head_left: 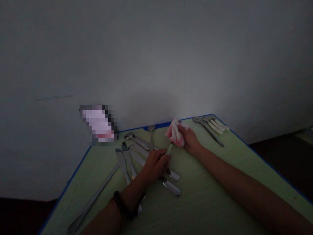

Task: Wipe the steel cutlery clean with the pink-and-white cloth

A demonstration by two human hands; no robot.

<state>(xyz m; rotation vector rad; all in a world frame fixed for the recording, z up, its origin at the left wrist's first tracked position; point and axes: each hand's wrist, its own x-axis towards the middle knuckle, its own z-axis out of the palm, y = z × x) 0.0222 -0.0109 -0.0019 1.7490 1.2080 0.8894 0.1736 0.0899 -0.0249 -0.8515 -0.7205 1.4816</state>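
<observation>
My left hand [156,164] is closed around the pale handle of a piece of cutlery [169,149] above the middle of the table. The far end of that piece goes into a pink and white cloth [175,133], so its kind is hidden. Fingers of my right hand [189,138] pinch the cloth from the right. Beneath and beside my left hand lie several metal table knives [122,163], partly covered by it. A metal spoon [129,135] lies among them, and another spoon [151,129] points toward the wall.
At the far right corner lie a dark metal spoon [207,130] and several white-handled pieces of cutlery [215,125]. A long metal utensil [94,199] lies at the left. A blurred phone-like object [99,122] leans on the wall [156,58] behind the green, blue-edged table [207,202].
</observation>
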